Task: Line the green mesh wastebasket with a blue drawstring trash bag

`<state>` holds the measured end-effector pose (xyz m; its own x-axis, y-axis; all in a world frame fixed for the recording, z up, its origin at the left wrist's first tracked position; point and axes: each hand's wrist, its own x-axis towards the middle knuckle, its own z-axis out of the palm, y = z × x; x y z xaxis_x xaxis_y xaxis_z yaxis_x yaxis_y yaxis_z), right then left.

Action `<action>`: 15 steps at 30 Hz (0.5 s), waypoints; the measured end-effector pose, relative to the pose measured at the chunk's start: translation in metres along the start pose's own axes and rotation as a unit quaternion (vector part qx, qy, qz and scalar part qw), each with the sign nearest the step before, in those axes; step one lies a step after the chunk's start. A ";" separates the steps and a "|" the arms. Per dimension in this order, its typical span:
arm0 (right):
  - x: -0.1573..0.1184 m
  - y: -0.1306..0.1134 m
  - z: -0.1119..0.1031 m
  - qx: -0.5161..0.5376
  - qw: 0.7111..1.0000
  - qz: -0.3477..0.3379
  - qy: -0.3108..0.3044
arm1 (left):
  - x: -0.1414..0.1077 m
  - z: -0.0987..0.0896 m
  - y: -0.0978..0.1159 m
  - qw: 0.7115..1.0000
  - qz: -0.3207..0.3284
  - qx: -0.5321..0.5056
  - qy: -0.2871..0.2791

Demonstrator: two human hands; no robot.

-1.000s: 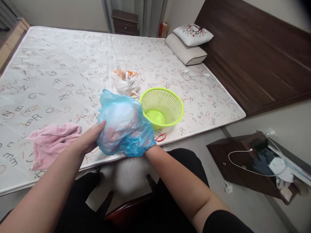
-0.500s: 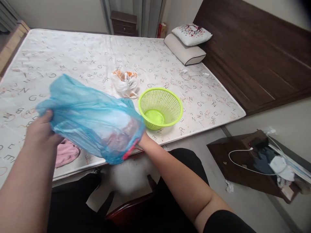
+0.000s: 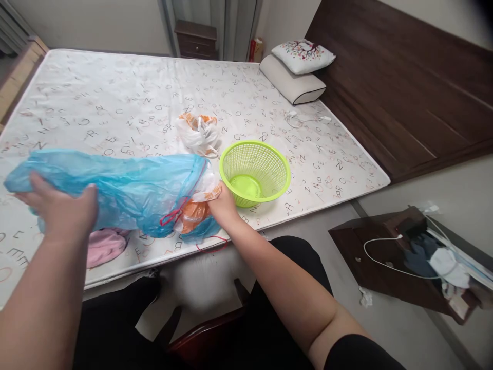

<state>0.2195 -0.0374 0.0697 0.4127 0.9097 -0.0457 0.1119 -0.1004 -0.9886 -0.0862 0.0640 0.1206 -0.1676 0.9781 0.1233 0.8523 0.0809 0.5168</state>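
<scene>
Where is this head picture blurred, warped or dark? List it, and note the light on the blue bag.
Head view: soft, even light, no hard shadows or glare. The blue bag is translucent, so an orange and white bag shows at its mouth by the right hand. The left hand is slightly motion-blurred. Wide-lens warp bends the mattress edges; the top right corner is dark.

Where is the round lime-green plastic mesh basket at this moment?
In the head view, the round lime-green plastic mesh basket sits on the letter-printed mattress near its front edge, right of centre, just beyond the right hand and below the crumpled white-and-orange plastic bag.
</scene>
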 end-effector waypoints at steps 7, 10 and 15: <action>-0.004 -0.006 0.007 0.107 0.993 0.021 -0.037 | -0.023 0.024 0.038 0.979 0.132 -0.109 -0.112; -0.006 -0.010 0.008 0.130 0.990 0.025 -0.050 | -0.020 0.033 0.036 0.952 0.133 -0.125 -0.247; -0.005 -0.009 0.007 0.150 0.987 0.034 -0.057 | -0.010 0.024 0.031 0.951 -0.027 -0.169 -0.256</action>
<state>0.2098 -0.0381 0.0776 0.3033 0.9462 -0.1125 -0.1913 -0.0552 -0.9800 -0.0464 0.0617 0.1147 0.1305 0.9461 -0.2964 0.6274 0.1526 0.7636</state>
